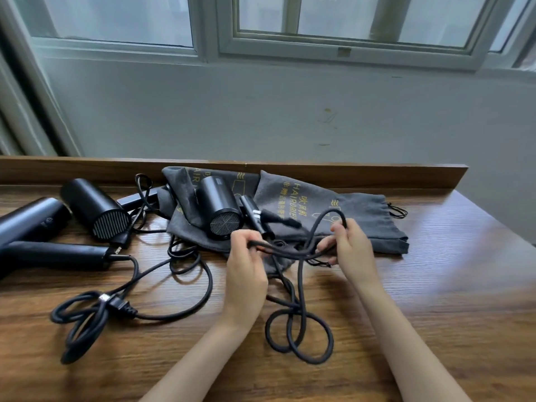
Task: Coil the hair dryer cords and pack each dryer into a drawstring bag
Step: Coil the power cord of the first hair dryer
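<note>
The cord now being coiled belongs to the hair dryer that lies on the grey drawstring bags, near the middle of the far edge of the desk. The left hand pinches the cord just in front of this dryer. The right hand has its fingers curled round a raised loop of it. Between the 2 hands the cord runs left to right, and its slack hangs toward the near edge, where it lies in 2 loose rings. I judge that the next turn must gather this slack from below, and the right hand is nearer to it. At the left part of the desk lie 2 more dryers with their cords. One strand of these passes just beside the left wrist and could catch.
</note>
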Demonstrator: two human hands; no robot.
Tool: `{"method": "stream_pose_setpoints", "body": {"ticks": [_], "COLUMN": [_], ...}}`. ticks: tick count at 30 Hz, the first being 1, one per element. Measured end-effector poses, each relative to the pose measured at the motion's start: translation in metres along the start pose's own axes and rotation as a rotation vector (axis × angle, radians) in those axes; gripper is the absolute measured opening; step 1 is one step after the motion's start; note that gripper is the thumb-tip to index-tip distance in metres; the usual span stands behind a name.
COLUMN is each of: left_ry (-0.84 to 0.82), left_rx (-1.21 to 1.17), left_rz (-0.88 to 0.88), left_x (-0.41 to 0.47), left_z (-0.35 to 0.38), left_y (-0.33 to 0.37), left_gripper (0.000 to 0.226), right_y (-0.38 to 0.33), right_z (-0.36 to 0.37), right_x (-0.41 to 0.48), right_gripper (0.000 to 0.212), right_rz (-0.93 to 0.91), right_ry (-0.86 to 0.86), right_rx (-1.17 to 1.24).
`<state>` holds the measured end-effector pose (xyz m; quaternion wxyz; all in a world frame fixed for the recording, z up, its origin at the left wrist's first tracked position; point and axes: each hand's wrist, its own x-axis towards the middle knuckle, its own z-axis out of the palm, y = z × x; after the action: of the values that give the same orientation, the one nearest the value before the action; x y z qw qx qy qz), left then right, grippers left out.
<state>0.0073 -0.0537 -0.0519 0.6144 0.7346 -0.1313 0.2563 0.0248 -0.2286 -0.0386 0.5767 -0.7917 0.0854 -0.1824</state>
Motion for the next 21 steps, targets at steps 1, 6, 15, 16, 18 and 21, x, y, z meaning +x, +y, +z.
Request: {"method": "stream_pose_setpoints", "body": {"ticks": [1,6,15,16,18,21], "left_ry": [-0.01,-0.167,-0.246,-0.254,-0.287,-0.349], "left_rx": [-0.046,0.006,-0.17,-0.149,-0.062,0.115], "left_rz": [-0.039,-0.036,-0.115,-0.102,-0.052,0.12], "left_x": [0.001,0.012,0.014,0.013,0.013,0.015], "left_z": [-0.001,-0.01,-0.01,-0.009,-0.011,-0.018], "left_y": [-0.003,-0.01,-0.015,-0.017,-0.02,-0.018], "left_gripper": [0.046,0.052,0.053,0.054,0.052,0.035], "right_y": [-0.001,-0.008,-0.009,-0.009,-0.006,-0.005], "right_z": [-0.001,-0.004,0.001,0.001,0.001,0.004], "right_x": [0.001,0.002,-0.008,-0.008,-0.008,-0.008], "right_gripper": [0.022,0.024,0.024,0.027,0.026,0.018], "right_rz": [0.089,0.313,0.207,0.212,0.215,0.196], "right_ry": [-0.022,-0.169,-0.536,-0.545,-0.555,-0.528], "right_rx": [0.086,0.39,-0.045,-0.093,-0.149,-0.125]}}
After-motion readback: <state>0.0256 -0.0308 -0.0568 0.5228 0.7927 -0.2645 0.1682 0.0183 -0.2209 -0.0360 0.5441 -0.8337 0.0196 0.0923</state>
